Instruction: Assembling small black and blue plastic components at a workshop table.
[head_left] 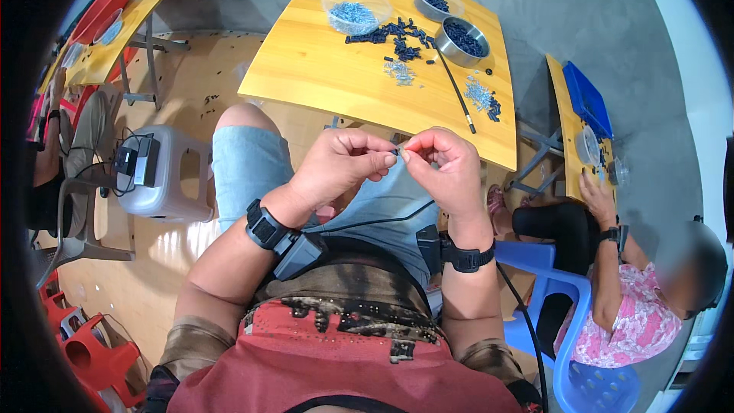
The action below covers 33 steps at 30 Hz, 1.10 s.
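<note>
Carefully pinched, a tiny part [398,151] sits between two hands just off the near edge of a yellow table [306,69].
From the left: a grey plastic stool [164,176] stands on the floor; the left hand [352,157] grips the tiny part between thumb and index finger, its make too small to tell; beyond, on the table, sit a clear tub [380,1] of pale-blue bits and scattered black pieces [407,51]; the right hand [445,168] grasps the part's other side, thumb against forefinger; behind it stand a metal bowl [453,52] of black pieces and a slim black rod [456,92]; far right, a co-worker's hand [597,193] rests at another table [572,160].
</note>
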{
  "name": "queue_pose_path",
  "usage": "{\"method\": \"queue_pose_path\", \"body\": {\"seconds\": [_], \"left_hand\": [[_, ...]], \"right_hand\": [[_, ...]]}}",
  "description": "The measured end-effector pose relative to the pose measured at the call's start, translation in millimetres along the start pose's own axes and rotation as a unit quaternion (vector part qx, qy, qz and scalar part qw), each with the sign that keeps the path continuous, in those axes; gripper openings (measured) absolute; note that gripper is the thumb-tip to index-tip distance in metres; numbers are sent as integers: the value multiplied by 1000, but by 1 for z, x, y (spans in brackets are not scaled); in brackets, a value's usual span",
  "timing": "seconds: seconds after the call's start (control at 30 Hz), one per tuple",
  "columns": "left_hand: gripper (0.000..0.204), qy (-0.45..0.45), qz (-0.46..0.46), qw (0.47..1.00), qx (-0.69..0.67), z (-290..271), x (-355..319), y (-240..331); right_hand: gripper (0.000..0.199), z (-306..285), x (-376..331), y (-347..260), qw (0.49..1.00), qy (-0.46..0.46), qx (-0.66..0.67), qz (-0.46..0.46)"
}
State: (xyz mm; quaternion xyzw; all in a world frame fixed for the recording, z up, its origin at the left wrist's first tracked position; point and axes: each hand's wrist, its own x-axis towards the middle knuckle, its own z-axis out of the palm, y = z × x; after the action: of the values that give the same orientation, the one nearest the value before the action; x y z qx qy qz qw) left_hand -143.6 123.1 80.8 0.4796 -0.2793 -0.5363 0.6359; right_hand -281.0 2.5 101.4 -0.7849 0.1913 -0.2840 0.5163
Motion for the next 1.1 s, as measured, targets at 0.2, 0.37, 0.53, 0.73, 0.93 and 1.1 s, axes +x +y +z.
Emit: {"method": "queue_pose_path", "body": {"seconds": [0.2,0.37,0.53,0.73,0.93,1.1], "left_hand": [[19,1,-4,1000,11,-2,0,1],[19,25,6,999,43,-5,0,0],[17,11,27,997,71,-10,3,-3],[16,17,5,997,74,-12,6,-5],[16,21,2,997,79,-16,7,-8],[16,8,3,996,84,-17,13,-9]], "right_hand": [[5,2,2,3,1000,-7,-1,12],[5,6,8,4,1000,-15,-3,22],[4,9,7,11,999,-16,19,38],[4,11,7,14,999,-6,26,47],[4,13,7,18,997,-8,58,54],[3,13,8,20,995,-6,65,71]]}}
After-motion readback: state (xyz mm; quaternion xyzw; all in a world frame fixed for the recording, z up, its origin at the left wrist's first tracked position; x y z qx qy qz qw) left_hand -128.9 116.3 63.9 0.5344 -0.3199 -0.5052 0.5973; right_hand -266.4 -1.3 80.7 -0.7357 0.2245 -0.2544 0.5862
